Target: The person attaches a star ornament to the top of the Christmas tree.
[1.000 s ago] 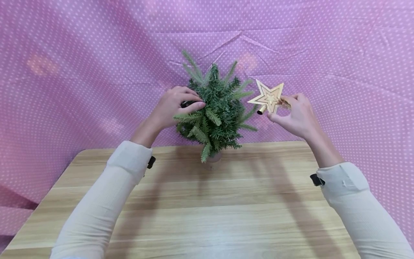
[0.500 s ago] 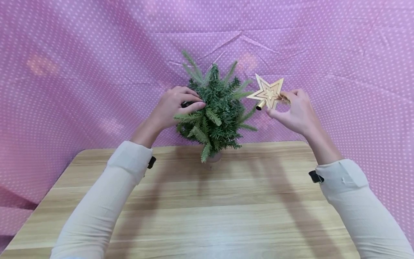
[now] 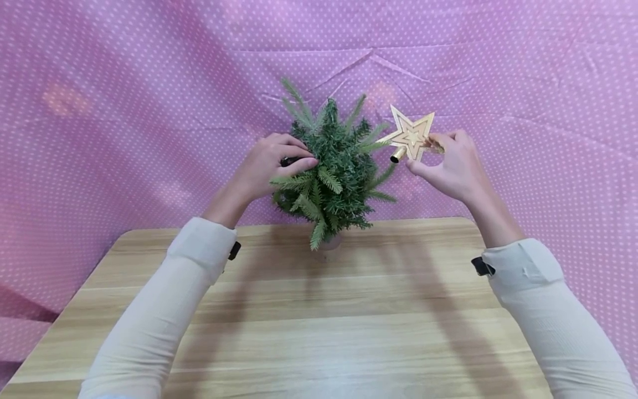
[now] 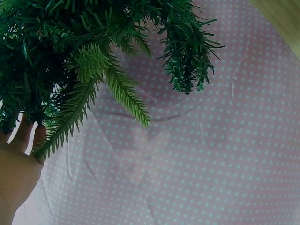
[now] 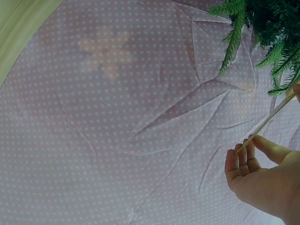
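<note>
A small artificial Christmas tree [image 3: 344, 177] stands upright near the far edge of the table. My left hand [image 3: 261, 166] grips its left side, thumb and fingertips in among the branches. Something small and black shows between that thumb and the fingers; I cannot tell what it is. In the left wrist view the fingers [image 4: 40, 133] run up into the foliage. My right hand [image 3: 458, 169] holds a gold star tree topper [image 3: 412, 138] by its right side, beside the tree's right branches. A short tube [image 3: 397, 154] sticks out of the star, pointing down and left.
The wooden table [image 3: 339, 332] extends from the tree toward me. Behind it hangs a pink polka-dot cloth [image 3: 498, 66], wrinkled in places. Black wrist cameras show at both cuffs, the right one [image 3: 482, 266] and the left one [image 3: 234, 250].
My right hand has raised the star a little and brought it slightly left, so its left point now overlaps a branch tip. The left hand and the tree stay put.
</note>
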Demonstrator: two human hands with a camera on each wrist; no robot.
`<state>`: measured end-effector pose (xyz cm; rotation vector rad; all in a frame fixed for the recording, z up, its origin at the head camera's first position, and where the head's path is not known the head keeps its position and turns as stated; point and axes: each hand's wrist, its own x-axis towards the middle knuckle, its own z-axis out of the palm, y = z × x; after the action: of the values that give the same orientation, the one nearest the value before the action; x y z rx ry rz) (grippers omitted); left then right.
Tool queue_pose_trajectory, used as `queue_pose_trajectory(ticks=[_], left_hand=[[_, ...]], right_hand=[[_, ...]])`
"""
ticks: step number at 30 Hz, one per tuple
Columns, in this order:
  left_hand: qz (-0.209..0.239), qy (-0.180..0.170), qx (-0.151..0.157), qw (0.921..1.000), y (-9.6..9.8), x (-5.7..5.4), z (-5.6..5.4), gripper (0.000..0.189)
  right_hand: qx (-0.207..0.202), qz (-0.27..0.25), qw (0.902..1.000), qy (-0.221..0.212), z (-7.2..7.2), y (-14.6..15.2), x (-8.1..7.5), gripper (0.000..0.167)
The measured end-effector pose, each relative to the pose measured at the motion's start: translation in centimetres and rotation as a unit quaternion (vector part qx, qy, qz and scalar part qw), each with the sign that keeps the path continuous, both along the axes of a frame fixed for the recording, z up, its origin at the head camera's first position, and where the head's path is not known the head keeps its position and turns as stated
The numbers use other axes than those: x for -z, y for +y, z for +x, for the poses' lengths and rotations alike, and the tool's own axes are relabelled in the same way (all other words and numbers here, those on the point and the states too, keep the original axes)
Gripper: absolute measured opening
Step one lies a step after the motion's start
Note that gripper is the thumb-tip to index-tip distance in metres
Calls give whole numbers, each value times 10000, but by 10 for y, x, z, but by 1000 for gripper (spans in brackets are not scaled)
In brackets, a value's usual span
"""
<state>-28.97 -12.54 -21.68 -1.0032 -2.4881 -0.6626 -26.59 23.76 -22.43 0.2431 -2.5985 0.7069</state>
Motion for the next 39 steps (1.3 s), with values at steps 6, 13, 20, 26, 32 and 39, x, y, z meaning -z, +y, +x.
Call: queue_pose_trajectory(ticks=[6, 13, 20, 26, 32, 39], left_hand=[[-25, 36, 30, 10000, 0, 0, 0, 36], [5, -1, 21, 10000, 0, -1, 2, 35], [-14, 12, 35, 10000, -1, 0, 2, 33], [-55, 104, 59, 9999, -1, 0, 1, 32], [-41, 93, 62, 9999, 0, 0, 1, 32], [-46, 167, 94, 9998, -1, -1, 2, 32]], right_hand=[[15, -29, 10000, -35, -1, -4, -4, 75], [24, -4, 10000, 26, -4, -9, -9, 75], [93, 10, 10000, 3, -7, -14, -13, 78], [52, -39, 10000, 59, -11, -17, -14, 73], [48, -19, 9999, 92, -13, -21, -18, 74], [110, -40, 9999, 31, -15, -28, -24, 78]])
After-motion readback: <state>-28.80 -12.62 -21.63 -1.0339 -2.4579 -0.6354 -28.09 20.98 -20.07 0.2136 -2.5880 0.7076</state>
